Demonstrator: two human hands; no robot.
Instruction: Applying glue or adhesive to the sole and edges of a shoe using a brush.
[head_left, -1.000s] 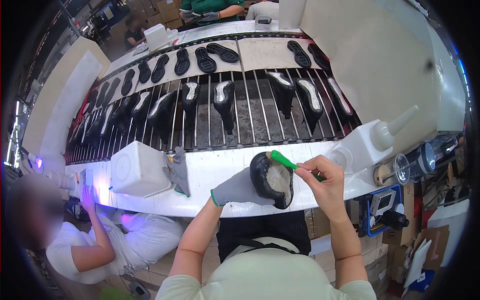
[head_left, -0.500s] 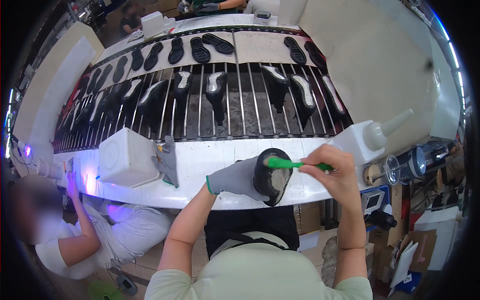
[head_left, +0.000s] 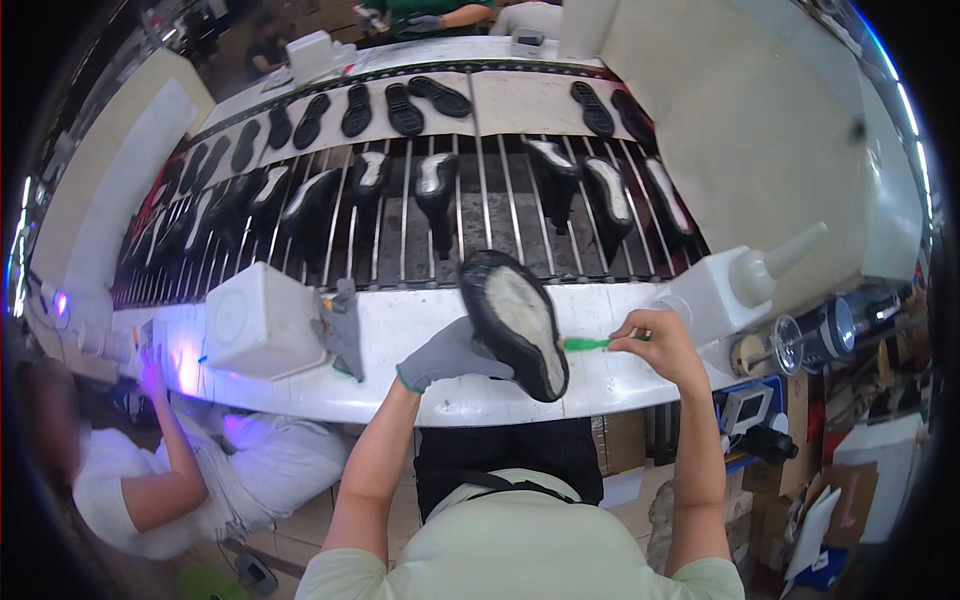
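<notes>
Here a black shoe (head_left: 515,322), pale sole up, sits over the white counter (head_left: 420,320), gripped by the gloved left hand (head_left: 450,357), while right-hand fingers (head_left: 640,345) pinch a green brush (head_left: 588,344) beside it, a white squeeze bottle (head_left: 735,285) just beyond and a white box (head_left: 262,320) to the left.

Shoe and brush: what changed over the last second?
The green brush came off the sole's edge and now sits just right of the shoe, pinched in the right hand. The shoe tilted, showing more sole. The gloved left hand kept its grip; the white container stayed put.
</notes>
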